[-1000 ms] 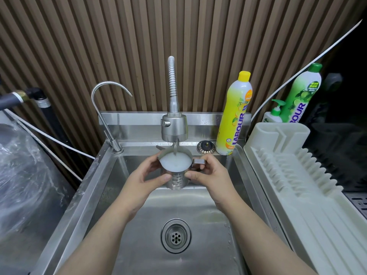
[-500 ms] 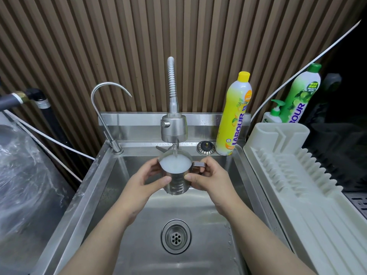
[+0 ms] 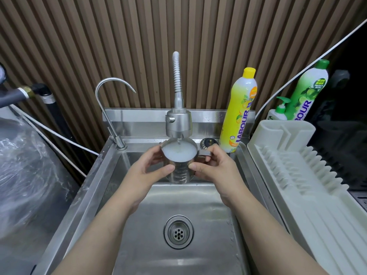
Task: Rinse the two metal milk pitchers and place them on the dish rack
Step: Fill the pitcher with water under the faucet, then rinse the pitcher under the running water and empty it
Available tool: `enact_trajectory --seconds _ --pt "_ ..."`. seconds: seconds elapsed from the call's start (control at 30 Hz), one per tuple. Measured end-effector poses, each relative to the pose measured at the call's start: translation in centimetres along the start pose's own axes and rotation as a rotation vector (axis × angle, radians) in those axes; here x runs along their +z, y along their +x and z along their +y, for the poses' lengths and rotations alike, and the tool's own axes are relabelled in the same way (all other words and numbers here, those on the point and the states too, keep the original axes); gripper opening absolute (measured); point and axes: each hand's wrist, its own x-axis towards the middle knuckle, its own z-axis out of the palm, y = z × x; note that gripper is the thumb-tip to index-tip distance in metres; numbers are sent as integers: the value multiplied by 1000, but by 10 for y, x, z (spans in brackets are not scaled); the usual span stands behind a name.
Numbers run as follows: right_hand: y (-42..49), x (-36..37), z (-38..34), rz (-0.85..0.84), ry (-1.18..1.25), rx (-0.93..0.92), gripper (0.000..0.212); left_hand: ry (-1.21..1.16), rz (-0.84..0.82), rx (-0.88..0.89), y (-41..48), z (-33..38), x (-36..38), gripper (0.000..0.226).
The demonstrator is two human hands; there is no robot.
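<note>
Raised nearer the faucet [image 3: 178, 124], the pitcher [image 3: 179, 175] brims milky — left hand [image 3: 148, 171] and right hand [image 3: 216, 167] both curl around it.

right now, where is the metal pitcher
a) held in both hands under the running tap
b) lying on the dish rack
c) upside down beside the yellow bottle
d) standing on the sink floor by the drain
a: the left hand and right hand hold the pitcher under the tap, which pours into it.

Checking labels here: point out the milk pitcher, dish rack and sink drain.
milk pitcher [image 3: 179, 175], head view, steel side wall
dish rack [image 3: 317, 215], head view, flat grooved tray
sink drain [image 3: 178, 232], head view, strainer centre
</note>
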Motion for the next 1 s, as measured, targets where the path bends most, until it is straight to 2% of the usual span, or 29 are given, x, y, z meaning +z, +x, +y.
enact_trajectory --seconds 0.2,0.47,0.6,0.73,0.83,1.0 --pt "-10 -5 48 -11 55 102 39 -17 -33 -91 -16 -37 6 48" --pt "-44 -19 148 -25 -37 540 39 -106 -75 -585 -66 -128 27 32" --pt "-49 -24 170 -73 -50 765 30 -76 -131 -806 -72 -145 28 24" --pt "-47 -24 179 -145 -193 912 20 -1 -216 -957 -73 -154 26 24" --pt "-46 -23 176 -184 -262 980 28 72 -245 -1030 -70 -157 25 28" --pt "-42 -23 168 -165 -311 1085 55 155 -214 -1126 -63 -148 31 49"
